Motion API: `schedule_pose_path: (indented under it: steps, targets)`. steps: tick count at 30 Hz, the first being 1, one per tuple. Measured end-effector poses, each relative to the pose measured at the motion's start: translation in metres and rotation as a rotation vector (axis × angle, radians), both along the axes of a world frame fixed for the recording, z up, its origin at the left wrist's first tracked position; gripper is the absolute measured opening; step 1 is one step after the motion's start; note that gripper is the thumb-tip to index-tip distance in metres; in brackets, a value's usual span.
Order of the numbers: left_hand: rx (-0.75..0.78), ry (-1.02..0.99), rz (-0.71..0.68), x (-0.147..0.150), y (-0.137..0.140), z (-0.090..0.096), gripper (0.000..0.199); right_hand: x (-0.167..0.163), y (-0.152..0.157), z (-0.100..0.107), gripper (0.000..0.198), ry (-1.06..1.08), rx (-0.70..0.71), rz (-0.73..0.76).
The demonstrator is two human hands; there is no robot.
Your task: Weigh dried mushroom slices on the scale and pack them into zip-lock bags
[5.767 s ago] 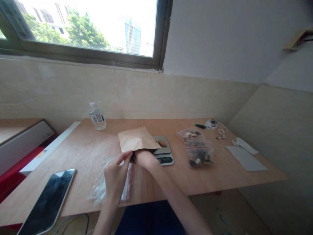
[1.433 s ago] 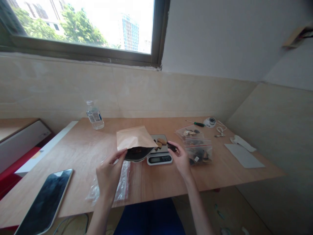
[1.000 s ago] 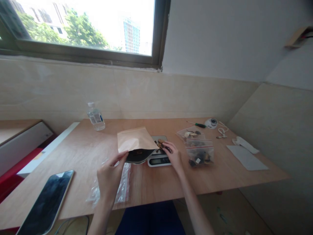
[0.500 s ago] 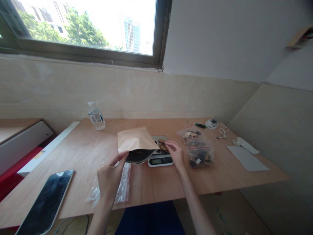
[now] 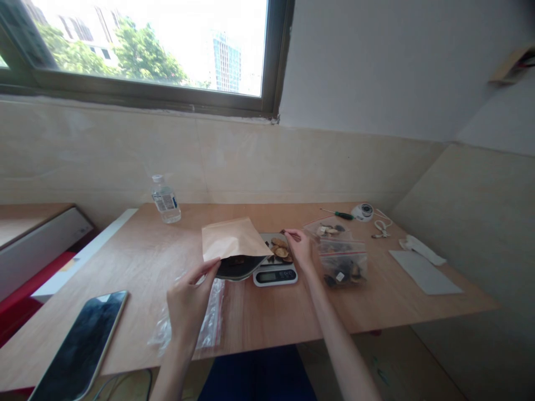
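My left hand (image 5: 193, 284) pinches the near edge of a brown paper bag (image 5: 232, 236), whose dark mouth gapes toward me. The bag tilts over the left part of a small white digital scale (image 5: 275, 277). On the scale's pan lie several dried brown slices (image 5: 281, 249) and smaller dark bits. Just above the pan's far right corner, my right hand (image 5: 301, 248) has its fingertips closed on a small dark dried piece (image 5: 283, 231). What exactly the piece is, I cannot make out.
Zip bags of dried pieces (image 5: 345, 267) lie right of the scale. A clear plastic bag (image 5: 209, 320) and a phone (image 5: 79, 345) are at the front left. Behind stand a water bottle (image 5: 166, 200), a screwdriver (image 5: 343, 215) and a white camera (image 5: 363, 211); white paper (image 5: 424, 273) lies right.
My right hand has risen off the slices toward the pan's far right corner, with a small dark piece in its fingertips. The left hand and paper bag have stayed in place.
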State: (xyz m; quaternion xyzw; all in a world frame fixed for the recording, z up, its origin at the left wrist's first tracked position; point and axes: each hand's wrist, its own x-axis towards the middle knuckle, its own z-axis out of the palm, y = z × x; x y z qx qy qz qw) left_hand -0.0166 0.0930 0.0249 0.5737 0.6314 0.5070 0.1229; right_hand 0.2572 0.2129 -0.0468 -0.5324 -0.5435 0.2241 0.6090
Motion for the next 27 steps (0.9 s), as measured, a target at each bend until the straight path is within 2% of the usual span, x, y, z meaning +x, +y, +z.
schedule_pose_path:
  steps: [5, 10, 19, 27]
  targets:
    - [0.019, 0.015, -0.005, -0.002, 0.001, -0.001, 0.019, 0.004, 0.005, -0.006, 0.024, -0.142, -0.022, 0.037]
    - [0.027, 0.014, -0.013, -0.002, 0.002, -0.002, 0.019, 0.007, 0.004, -0.011, 0.026, -0.2, -0.045, 0.024]
    - [0.018, 0.017, -0.007, -0.002, 0.002, -0.002, 0.017, 0.008, 0.003, -0.005, 0.029, -0.208, -0.097, -0.076]
    - [0.019, 0.015, -0.014, -0.002, 0.003, -0.003, 0.02, 0.008, -0.002, 0.002, 0.027, -0.247, -0.103, -0.065]
